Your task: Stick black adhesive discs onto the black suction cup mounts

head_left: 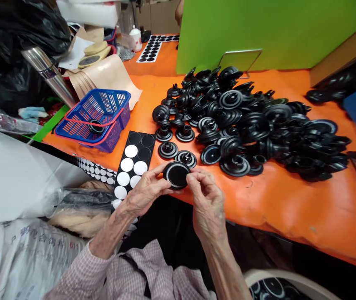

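Observation:
Between my two hands, at the table's front edge, a round black disc [176, 175] with a pale ring faces up. My left hand [148, 189] grips its left side, thumb on the rim. On the right side, the fingers and thumb of my right hand [206, 191] pinch the edge. Beside my left hand lies a black sticker sheet [128, 164] with round white gaps and a few black circles at its top. A large heap of black round parts [253, 125] covers the middle and right of the orange table, some standing singly just beyond the disc.
A blue and purple basket [111, 139] holding a black ring stands at the left, by a steel flask [45, 68]. Behind the heap rises a green board [272, 33]. A pale tub [278, 275] of black discs is at lower right; another sticker sheet [149, 51] lies at the back.

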A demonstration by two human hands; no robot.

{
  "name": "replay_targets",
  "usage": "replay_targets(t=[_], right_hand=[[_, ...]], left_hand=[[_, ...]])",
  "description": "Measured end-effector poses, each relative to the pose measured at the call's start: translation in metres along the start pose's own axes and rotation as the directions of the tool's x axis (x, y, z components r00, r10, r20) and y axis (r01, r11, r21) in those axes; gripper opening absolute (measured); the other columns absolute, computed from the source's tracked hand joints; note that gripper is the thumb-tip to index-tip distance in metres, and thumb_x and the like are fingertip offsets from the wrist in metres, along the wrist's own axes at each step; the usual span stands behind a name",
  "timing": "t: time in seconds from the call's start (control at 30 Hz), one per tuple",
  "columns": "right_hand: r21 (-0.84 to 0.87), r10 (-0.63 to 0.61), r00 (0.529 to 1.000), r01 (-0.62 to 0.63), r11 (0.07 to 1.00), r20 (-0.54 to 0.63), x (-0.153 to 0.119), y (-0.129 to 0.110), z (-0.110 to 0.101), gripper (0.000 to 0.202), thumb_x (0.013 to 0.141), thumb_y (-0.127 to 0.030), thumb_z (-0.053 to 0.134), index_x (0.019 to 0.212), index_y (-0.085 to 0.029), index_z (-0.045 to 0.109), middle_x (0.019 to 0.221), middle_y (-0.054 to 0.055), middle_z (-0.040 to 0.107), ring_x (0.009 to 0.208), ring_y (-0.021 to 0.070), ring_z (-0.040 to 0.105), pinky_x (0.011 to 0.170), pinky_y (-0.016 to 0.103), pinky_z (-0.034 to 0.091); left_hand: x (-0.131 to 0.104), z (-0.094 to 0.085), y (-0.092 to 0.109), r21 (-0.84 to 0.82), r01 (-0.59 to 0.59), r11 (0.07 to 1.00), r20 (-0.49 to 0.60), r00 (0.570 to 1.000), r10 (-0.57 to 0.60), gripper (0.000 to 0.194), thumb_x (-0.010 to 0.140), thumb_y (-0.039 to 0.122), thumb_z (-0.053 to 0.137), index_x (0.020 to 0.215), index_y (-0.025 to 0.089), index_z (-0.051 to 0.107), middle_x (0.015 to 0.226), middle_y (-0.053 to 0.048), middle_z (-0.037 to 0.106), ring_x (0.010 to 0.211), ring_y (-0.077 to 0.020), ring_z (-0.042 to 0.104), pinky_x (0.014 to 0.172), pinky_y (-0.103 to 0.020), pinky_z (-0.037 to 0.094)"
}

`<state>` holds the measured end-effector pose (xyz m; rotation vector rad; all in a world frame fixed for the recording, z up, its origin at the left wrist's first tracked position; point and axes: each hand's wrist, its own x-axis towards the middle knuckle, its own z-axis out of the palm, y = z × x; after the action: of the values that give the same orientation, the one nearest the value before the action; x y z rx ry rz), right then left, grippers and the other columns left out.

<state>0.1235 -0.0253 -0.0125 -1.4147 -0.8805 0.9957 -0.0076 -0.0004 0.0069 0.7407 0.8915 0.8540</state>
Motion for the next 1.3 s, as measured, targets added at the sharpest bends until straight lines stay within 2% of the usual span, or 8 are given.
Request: replay_targets(t=[0.23, 0.37, 0.6, 0.87, 1.0, 1.07, 1.17, 1.3], right_hand=[[-0.026, -0.020, 0.999, 0.019, 0.999, -0.048, -0.001, 0.004, 0.005, 0.024, 0.078, -0.042, 0.062, 0.072, -0.019, 0.061, 0.102, 0.007, 0.054, 0.097, 0.0201, 0.056, 0.080, 0.035, 0.052], [-0.035, -0.015, 0.999, 0.013, 0.999, -0.048, -0.002, 0.005, 0.008, 0.023, 0.080, -0.042, 0.060, 0.074, -0.019, 0.060, 0.101, 0.006, 0.054, 0.094, 0.0192, 0.057, 0.076, 0.034, 0.055], [-0.010, -0.010, 0.999, 0.010, 1.000, -0.039, -0.005, 0.009, 0.015, 0.024, 0.082, -0.043, 0.059, 0.076, -0.020, 0.057, 0.105, 0.007, 0.050, 0.088, 0.0190, 0.057, 0.055, 0.027, 0.056], [-0.230, -0.214, 0.975, 0.194, 0.954, -0.067, -0.007, 0.021, 0.021, 0.016, 0.088, -0.035, 0.053, 0.079, -0.022, 0.052, 0.099, 0.008, 0.053, 0.101, 0.0226, 0.054, 0.079, 0.040, 0.053], [-0.153, -0.162, 0.978, 0.141, 0.978, -0.130, -0.008, 0.023, 0.023, 0.021, 0.083, -0.038, 0.061, 0.094, -0.022, 0.052, 0.100, 0.007, 0.054, 0.095, 0.0203, 0.056, 0.078, 0.037, 0.052], [-0.014, -0.051, 0.996, 0.050, 0.999, -0.079, -0.007, 0.021, 0.023, 0.030, 0.080, -0.040, 0.065, 0.101, -0.022, 0.053, 0.099, 0.005, 0.057, 0.088, 0.0179, 0.058, 0.075, 0.034, 0.052], [0.118, 0.065, 0.992, -0.078, 0.990, 0.108, -0.001, 0.014, 0.026, 0.026, 0.080, -0.045, 0.065, 0.087, -0.021, 0.059, 0.085, 0.002, 0.062, 0.078, 0.0162, 0.059, 0.069, 0.030, 0.052], [0.213, 0.060, 0.975, -0.106, 0.971, 0.214, 0.009, 0.001, 0.049, 0.028, 0.078, -0.047, 0.066, 0.080, -0.020, 0.059, 0.077, -0.001, 0.062, 0.073, 0.0148, 0.059, 0.071, 0.029, 0.051]], left_hand=[[0.003, -0.001, -0.003, -0.021, -0.018, 1.000, 0.003, 1.000, 0.018, 0.045, 0.075, 0.015, 0.066, 0.119, 0.020, 0.065, 0.121, -0.008, 0.064, 0.103, -0.0238, 0.064, 0.085, -0.037, 0.056], [0.004, -0.003, -0.007, -0.042, -0.035, 0.999, 0.002, 0.999, 0.035, 0.038, 0.082, 0.025, 0.065, 0.119, 0.018, 0.065, 0.118, -0.010, 0.065, 0.099, -0.0235, 0.065, 0.083, -0.038, 0.056], [0.005, -0.006, -0.010, -0.015, -0.032, 0.999, -0.079, 0.996, 0.030, 0.039, 0.078, 0.031, 0.070, 0.115, 0.017, 0.066, 0.109, -0.009, 0.068, 0.092, -0.0221, 0.067, 0.078, -0.037, 0.058], [0.005, -0.007, -0.013, -0.014, -0.061, 0.998, -0.176, 0.983, 0.057, 0.034, 0.075, 0.030, 0.072, 0.106, 0.015, 0.066, 0.110, -0.008, 0.068, 0.097, -0.0234, 0.065, 0.076, -0.034, 0.059], [0.005, -0.008, -0.012, -0.015, -0.061, 0.998, -0.188, 0.980, 0.058, 0.035, 0.075, 0.030, 0.072, 0.107, 0.016, 0.066, 0.111, -0.008, 0.067, 0.098, -0.0240, 0.065, 0.078, -0.036, 0.059], [0.002, -0.009, -0.012, -0.017, -0.066, 0.998, -0.160, 0.985, 0.063, 0.036, 0.077, 0.031, 0.070, 0.110, 0.017, 0.065, 0.113, -0.008, 0.066, 0.097, -0.0230, 0.065, 0.078, -0.036, 0.059], [-0.001, -0.012, -0.006, 0.019, -0.078, 0.997, -0.133, 0.988, 0.080, 0.036, 0.080, 0.033, 0.067, 0.112, 0.018, 0.064, 0.111, -0.008, 0.066, 0.092, -0.0212, 0.066, 0.074, -0.034, 0.059], [0.001, -0.028, 0.027, 0.188, -0.126, 0.974, -0.177, 0.971, 0.160, 0.041, 0.077, 0.037, 0.069, 0.112, 0.015, 0.063, 0.107, -0.010, 0.067, 0.086, -0.0211, 0.067, 0.067, -0.031, 0.059]])
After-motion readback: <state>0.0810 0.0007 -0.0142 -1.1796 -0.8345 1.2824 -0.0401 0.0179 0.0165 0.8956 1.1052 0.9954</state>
